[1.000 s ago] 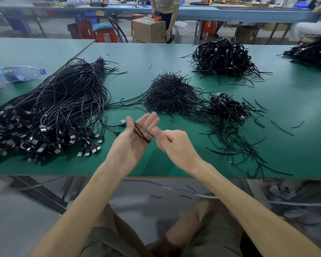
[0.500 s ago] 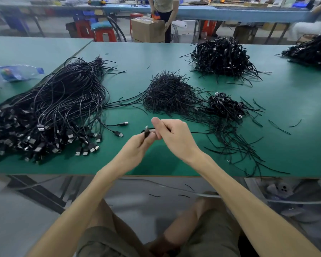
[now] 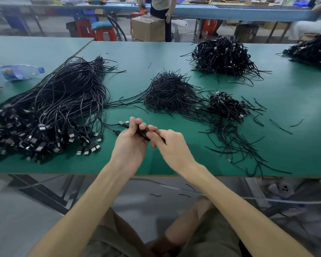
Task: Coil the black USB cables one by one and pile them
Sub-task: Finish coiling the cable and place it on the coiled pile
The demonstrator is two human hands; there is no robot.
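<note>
A black USB cable is bunched into a short coil between both hands, above the near part of the green table. My left hand grips the coil with fingers curled over it. My right hand pinches its right end. A big heap of uncoiled USB cables lies at the left, plugs toward me. A small pile of coiled cables sits right of centre.
A heap of thin black ties lies mid-table, with loose ties scattered to the right. Larger coiled piles sit at the back. A plastic bottle lies far left. A person stands by a cardboard box beyond.
The left hand was open with cable loops across its palm; it has since shut around the bunched coil, and the right hand now pinches the coil's end.
</note>
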